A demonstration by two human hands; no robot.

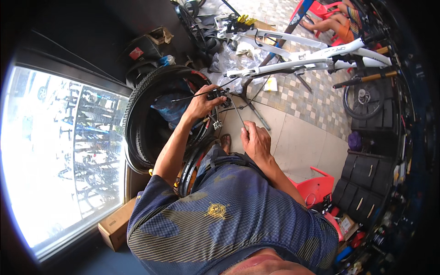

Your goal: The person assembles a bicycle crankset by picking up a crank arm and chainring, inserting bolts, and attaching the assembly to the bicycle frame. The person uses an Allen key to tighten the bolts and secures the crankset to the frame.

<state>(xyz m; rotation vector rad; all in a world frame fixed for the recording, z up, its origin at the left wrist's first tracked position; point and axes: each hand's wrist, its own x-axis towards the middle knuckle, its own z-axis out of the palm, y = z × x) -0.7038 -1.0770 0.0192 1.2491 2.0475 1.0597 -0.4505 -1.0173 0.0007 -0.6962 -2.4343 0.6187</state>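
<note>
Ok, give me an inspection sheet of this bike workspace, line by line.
Surface: tiled floor, plain slabs near the feet, small chequered tiles farther out.
Job's things: small black bike component in the left hand; thin cable pinched in the right hand.
Clutter: stacked black tyres at left, clear plastic bags, cardboard box, red plastic chair.
Grippers: both hands closed on their things.
Cables: a second thin cable runs left from the component.
Surroundings: white bike frame on a stand, bright window, another person's legs on a red seat.
</note>
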